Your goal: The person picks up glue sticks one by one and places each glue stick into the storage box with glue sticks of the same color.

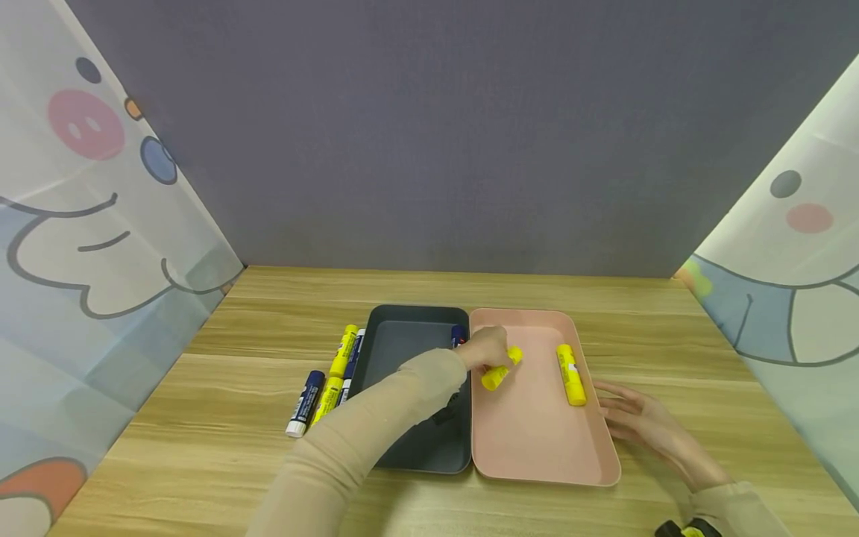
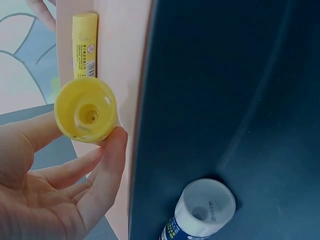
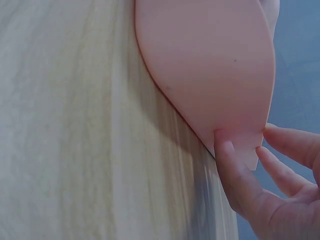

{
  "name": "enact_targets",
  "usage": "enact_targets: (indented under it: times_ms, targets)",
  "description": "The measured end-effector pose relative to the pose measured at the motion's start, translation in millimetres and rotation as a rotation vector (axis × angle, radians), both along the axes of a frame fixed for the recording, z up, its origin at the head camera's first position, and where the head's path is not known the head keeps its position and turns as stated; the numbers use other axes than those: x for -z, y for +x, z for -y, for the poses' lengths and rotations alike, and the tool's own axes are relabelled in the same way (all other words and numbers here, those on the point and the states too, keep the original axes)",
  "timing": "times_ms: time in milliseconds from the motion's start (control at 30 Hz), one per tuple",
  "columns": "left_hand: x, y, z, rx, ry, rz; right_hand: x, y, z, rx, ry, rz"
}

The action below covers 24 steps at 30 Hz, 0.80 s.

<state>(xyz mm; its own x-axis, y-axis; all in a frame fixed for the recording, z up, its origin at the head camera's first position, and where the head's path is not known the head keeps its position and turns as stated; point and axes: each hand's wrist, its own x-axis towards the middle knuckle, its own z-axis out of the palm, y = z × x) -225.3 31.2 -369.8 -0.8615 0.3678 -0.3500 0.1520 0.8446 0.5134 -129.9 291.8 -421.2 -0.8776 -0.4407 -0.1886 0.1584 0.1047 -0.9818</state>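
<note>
My left hand (image 1: 488, 347) pinches a yellow glue stick (image 1: 495, 377) between thumb and fingers, over the left side of the pink tray (image 1: 530, 455). In the left wrist view the hollow round end of this glue stick (image 2: 86, 111) faces the camera. Another yellow glue stick (image 1: 571, 374) lies along the tray's right side. My right hand (image 1: 637, 421) is at the tray's right edge, its fingertips touching the outer wall and rim in the right wrist view. A navy glue stick (image 1: 458, 335) lies in the dark grey tray (image 1: 396, 335), partly hidden by my left arm.
Left of the dark tray, several yellow and navy glue sticks (image 1: 305, 403) lie on the wooden table (image 1: 221, 418). The two trays stand side by side. A grey panel (image 1: 429, 149) rises behind the table, with cartoon-printed cloths at both sides.
</note>
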Motion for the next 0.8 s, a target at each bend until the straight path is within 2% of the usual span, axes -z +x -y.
enact_targets:
  times_ms: [367, 667, 800]
  targets:
    - [-6.1, -0.4, 1.6, 0.061, 0.04, -0.047, 1.2, -0.2, -0.2, 0.001, -0.028, -0.003]
    - [-15.3, 5.8, 11.2, 0.032, 0.069, -0.03, -0.8, 0.4, 1.9, 0.035, 0.04, 0.008]
    - [-19.3, 8.7, 18.7, 0.039, 0.087, -0.037, -1.2, -0.1, 2.7, 0.048, 0.057, 0.014]
